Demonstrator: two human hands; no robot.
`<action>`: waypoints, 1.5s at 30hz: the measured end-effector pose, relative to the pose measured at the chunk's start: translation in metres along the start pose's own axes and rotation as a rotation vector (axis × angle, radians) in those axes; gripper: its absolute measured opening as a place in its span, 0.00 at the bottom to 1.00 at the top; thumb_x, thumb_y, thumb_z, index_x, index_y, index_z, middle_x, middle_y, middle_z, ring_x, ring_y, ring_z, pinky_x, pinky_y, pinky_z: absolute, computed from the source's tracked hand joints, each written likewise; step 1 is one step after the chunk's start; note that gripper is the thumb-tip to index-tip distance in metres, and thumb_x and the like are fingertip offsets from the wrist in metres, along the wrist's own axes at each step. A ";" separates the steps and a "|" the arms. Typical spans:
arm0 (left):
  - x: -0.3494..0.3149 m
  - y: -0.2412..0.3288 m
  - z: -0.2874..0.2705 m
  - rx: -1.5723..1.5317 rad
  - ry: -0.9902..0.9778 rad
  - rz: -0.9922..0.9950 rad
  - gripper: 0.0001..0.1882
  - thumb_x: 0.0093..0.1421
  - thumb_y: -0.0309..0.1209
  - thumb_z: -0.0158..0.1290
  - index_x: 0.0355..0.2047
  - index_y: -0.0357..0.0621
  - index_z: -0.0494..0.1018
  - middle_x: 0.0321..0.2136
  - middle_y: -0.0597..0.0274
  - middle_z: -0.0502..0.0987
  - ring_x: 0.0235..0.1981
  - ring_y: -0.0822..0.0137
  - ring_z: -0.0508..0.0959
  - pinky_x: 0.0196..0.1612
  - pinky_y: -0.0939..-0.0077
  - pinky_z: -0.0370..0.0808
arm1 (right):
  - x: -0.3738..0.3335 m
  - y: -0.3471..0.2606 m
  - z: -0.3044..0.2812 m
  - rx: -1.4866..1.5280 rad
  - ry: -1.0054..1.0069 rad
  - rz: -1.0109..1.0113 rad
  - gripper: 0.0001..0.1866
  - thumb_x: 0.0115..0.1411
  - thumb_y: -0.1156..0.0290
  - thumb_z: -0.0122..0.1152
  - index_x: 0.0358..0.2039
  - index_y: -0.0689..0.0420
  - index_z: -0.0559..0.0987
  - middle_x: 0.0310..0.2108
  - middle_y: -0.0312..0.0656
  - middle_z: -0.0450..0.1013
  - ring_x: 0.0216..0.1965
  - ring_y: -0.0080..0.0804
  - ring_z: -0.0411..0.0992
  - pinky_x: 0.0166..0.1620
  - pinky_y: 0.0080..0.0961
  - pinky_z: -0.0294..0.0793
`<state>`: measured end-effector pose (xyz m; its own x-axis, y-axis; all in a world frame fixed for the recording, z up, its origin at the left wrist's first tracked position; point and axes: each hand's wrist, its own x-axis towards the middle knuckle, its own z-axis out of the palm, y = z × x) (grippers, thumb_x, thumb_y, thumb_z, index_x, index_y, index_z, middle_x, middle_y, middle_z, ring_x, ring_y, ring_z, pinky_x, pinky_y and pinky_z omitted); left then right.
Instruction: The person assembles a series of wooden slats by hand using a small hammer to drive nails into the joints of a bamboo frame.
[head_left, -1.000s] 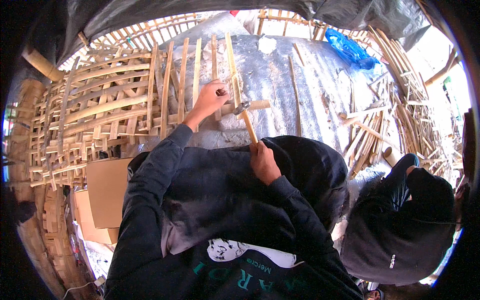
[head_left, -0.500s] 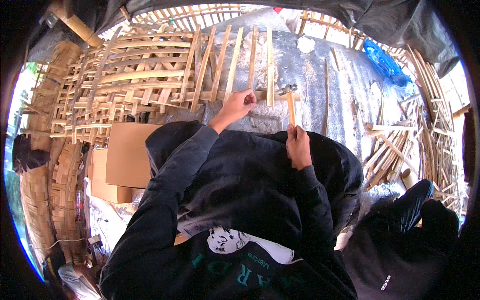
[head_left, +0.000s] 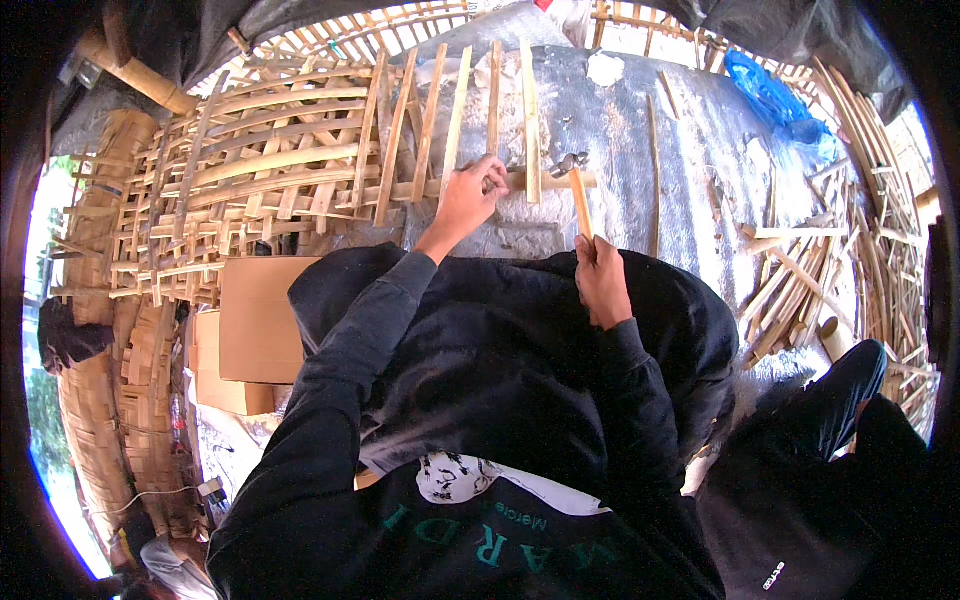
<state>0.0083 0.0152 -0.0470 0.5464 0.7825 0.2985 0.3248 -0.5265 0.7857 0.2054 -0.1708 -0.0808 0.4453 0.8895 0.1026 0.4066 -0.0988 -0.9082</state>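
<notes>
My right hand (head_left: 602, 280) is wrapped round the wooden handle of a hammer (head_left: 582, 208), whose dark metal head points away from me, just right of the last upright slat. My left hand (head_left: 466, 207) is closed, with thumb and fingertips pinched together beside the lower end of a bamboo slat (head_left: 493, 105). Whatever sits in that pinch is too small to make out. Several slats stand side by side across a horizontal bamboo strip (head_left: 560, 182), and the rightmost slat (head_left: 530, 125) overlaps it near the hammer head.
A bamboo lattice (head_left: 265, 140) spreads on the left, above a cardboard box (head_left: 265, 320). Silvery sheeting (head_left: 620, 130) lies beneath the slats. Loose bamboo sticks (head_left: 800, 285) and a blue plastic bag (head_left: 775, 100) are on the right. Another person's dark-clothed leg (head_left: 850, 385) is at lower right.
My left fingers have drawn together and shifted slightly up and left in the picture. The hammer stays in my right hand, its head a little higher. The whole view has shifted slightly.
</notes>
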 end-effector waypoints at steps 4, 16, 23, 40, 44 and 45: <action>-0.002 -0.003 0.003 0.088 -0.056 -0.011 0.15 0.60 0.21 0.63 0.44 0.42 0.71 0.30 0.63 0.82 0.27 0.70 0.76 0.34 0.74 0.73 | -0.001 -0.012 -0.001 -0.070 0.017 -0.079 0.22 0.74 0.62 0.56 0.29 0.68 0.70 0.15 0.45 0.63 0.15 0.28 0.60 0.21 0.33 0.62; 0.002 -0.012 0.010 0.178 -0.095 0.038 0.18 0.58 0.23 0.64 0.46 0.43 0.71 0.33 0.64 0.83 0.43 0.53 0.82 0.44 0.60 0.77 | -0.006 -0.038 0.001 -0.201 -0.103 -0.043 0.18 0.72 0.66 0.58 0.29 0.67 0.70 0.25 0.68 0.70 0.33 0.72 0.70 0.30 0.53 0.68; 0.002 -0.010 0.013 0.210 -0.082 0.070 0.18 0.57 0.24 0.63 0.44 0.47 0.69 0.32 0.65 0.84 0.45 0.50 0.80 0.53 0.51 0.74 | -0.006 -0.041 0.001 -0.345 -0.106 -0.055 0.15 0.72 0.66 0.55 0.34 0.66 0.71 0.26 0.67 0.73 0.33 0.71 0.73 0.33 0.61 0.70; -0.003 -0.017 0.015 0.383 -0.069 0.148 0.18 0.60 0.28 0.63 0.48 0.50 0.70 0.34 0.71 0.83 0.49 0.52 0.77 0.58 0.51 0.70 | 0.008 -0.021 0.014 -0.449 -0.085 -0.111 0.16 0.75 0.62 0.50 0.40 0.65 0.71 0.28 0.66 0.76 0.32 0.71 0.76 0.34 0.60 0.77; -0.005 -0.013 0.014 0.440 -0.063 0.170 0.17 0.61 0.29 0.63 0.48 0.52 0.70 0.36 0.73 0.84 0.50 0.52 0.77 0.58 0.52 0.70 | 0.006 -0.026 0.014 -0.403 -0.050 -0.068 0.17 0.74 0.63 0.52 0.38 0.67 0.73 0.28 0.67 0.74 0.34 0.74 0.73 0.39 0.63 0.71; -0.005 -0.013 0.014 0.470 -0.069 0.173 0.18 0.61 0.30 0.63 0.48 0.52 0.70 0.36 0.73 0.84 0.50 0.52 0.77 0.58 0.52 0.70 | 0.006 -0.027 0.013 -0.404 -0.046 -0.070 0.17 0.74 0.63 0.52 0.38 0.67 0.73 0.28 0.67 0.74 0.34 0.74 0.73 0.39 0.63 0.71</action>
<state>0.0121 0.0130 -0.0662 0.6675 0.6554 0.3535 0.5287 -0.7514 0.3947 0.1869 -0.1566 -0.0613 0.3726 0.9186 0.1320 0.7192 -0.1960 -0.6666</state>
